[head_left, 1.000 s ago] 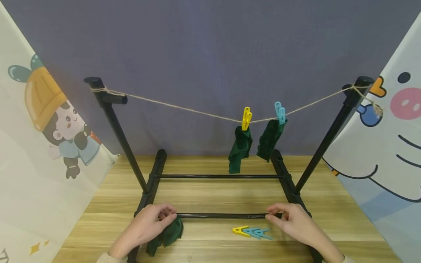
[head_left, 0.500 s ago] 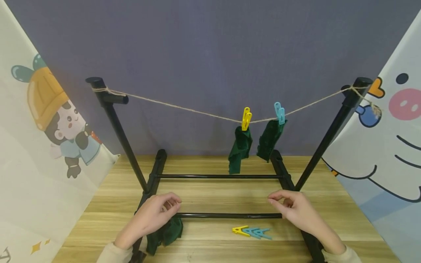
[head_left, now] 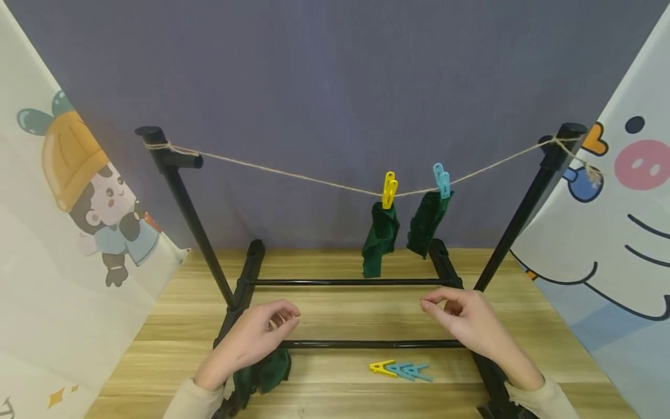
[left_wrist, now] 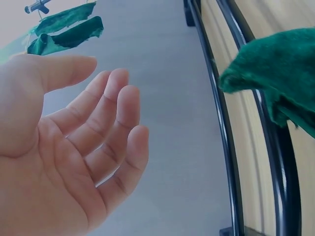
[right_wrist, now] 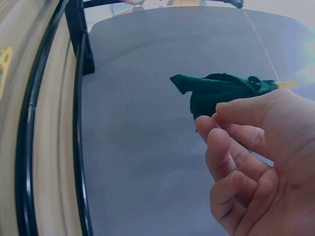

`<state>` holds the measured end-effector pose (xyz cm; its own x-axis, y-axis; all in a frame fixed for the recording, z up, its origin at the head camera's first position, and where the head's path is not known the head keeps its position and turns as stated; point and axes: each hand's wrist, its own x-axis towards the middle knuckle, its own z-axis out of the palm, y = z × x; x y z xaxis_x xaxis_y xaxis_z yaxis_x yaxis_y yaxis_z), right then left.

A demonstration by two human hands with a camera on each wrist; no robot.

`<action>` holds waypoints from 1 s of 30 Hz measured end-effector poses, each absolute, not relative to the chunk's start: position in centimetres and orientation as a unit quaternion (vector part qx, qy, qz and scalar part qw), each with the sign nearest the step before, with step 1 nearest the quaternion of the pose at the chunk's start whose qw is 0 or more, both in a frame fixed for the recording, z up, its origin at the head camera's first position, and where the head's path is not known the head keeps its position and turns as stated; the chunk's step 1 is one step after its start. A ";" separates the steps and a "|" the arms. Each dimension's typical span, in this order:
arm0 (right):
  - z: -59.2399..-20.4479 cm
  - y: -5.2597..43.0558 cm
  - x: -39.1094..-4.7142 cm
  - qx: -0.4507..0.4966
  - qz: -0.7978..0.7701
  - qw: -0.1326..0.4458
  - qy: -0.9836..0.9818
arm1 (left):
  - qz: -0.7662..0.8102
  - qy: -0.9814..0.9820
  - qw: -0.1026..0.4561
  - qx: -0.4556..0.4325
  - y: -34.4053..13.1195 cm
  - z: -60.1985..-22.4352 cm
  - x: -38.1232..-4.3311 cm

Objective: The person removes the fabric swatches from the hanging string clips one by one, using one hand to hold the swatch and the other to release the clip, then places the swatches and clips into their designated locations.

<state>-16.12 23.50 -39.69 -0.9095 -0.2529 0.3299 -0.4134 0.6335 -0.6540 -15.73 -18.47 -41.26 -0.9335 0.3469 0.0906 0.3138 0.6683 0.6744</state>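
My left hand (head_left: 253,334) hovers over the front left of a black rack, fingers loosely curved and nothing in them. Below it, a dark green cloth (head_left: 274,371) lies by the left foot bar, partly hidden by the hand and wrist. Over the front right of the rack is my right hand (head_left: 468,320), also holding nothing, with thumb and fingers bent toward each other. Two green cloths hang from a string (head_left: 277,172): one cloth (head_left: 380,238) under a yellow clothespin (head_left: 389,191), the other (head_left: 429,221) under a blue clothespin (head_left: 442,181).
A yellow clothespin (head_left: 384,368) and blue clothespins (head_left: 410,371) lie in a row on the wooden table (head_left: 335,401). The rack's left post (head_left: 191,215) and right post (head_left: 515,233) carry the string. Two crossbars, the front crossbar (head_left: 366,344) among them, join the foot bars.
Both hands have risen away from the front crossbar and moved farther back; the left has also shifted right. The cloths and clothespins have stayed in place.
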 end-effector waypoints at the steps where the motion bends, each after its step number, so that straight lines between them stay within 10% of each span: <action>1: -39.5 23.4 -16.2 0.187 0.388 0.105 -0.896 | 0.366 0.913 0.023 0.182 -18.3 -41.2 -15.7; 30: -35.4 21.1 -17.6 0.222 0.422 0.172 -0.862 | 0.404 0.885 -0.032 0.230 -14.1 -39.2 -18.4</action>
<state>-17.56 21.15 -35.38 -0.8417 -0.2379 0.4847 -0.5287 0.5452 -0.6506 -18.37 -14.12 -39.16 -0.8924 0.3804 0.2429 0.4327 0.5681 0.7000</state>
